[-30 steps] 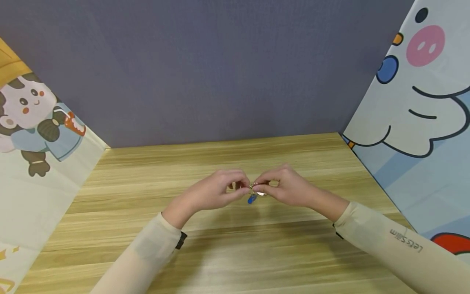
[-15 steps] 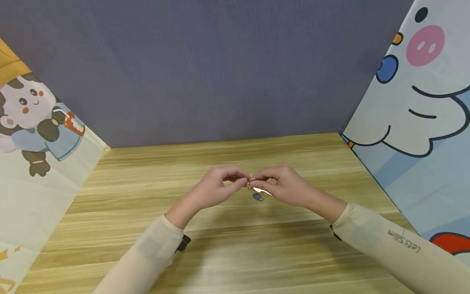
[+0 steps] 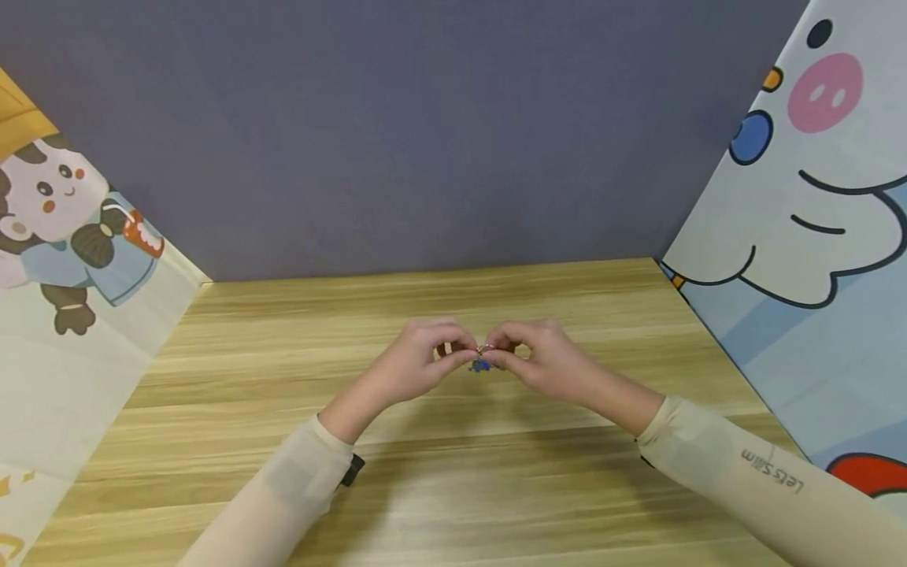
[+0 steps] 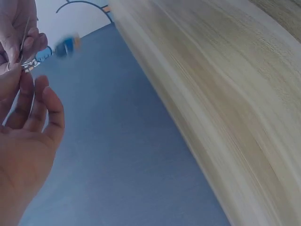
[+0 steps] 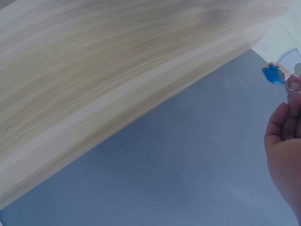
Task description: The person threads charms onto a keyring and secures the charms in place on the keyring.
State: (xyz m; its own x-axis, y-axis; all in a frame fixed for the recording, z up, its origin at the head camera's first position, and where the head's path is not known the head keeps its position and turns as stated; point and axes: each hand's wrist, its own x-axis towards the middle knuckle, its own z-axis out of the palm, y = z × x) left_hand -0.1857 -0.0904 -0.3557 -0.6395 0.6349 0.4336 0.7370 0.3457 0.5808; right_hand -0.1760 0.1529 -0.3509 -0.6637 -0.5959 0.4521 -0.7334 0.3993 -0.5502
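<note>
At the centre of the head view my two hands meet fingertip to fingertip above the table. My left hand (image 3: 414, 358) pinches one side of a small metal keychain (image 3: 482, 350) between thumb and index finger. On its other side, my right hand (image 3: 542, 358) grips it the same way. A blue charm (image 3: 479, 365) dangles below the fingertips; in the right wrist view the charm (image 5: 273, 74) looks shiny, with an orange edge. The left wrist view shows a thin metal piece (image 4: 24, 40), edge-on, at the right hand's fingers. Fingertips hide most of the ring.
A wood-grain table (image 3: 453, 488) lies under both hands. Behind it rises a grey-blue wall (image 3: 425, 142). Cartoon-printed panels flank it on the left (image 3: 71, 394) and right (image 3: 850, 354).
Both hands stay close together at nearly the same spot. The blue charm has swung right and then back left. The bright flat piece by the right thumb no longer shows in the head view.
</note>
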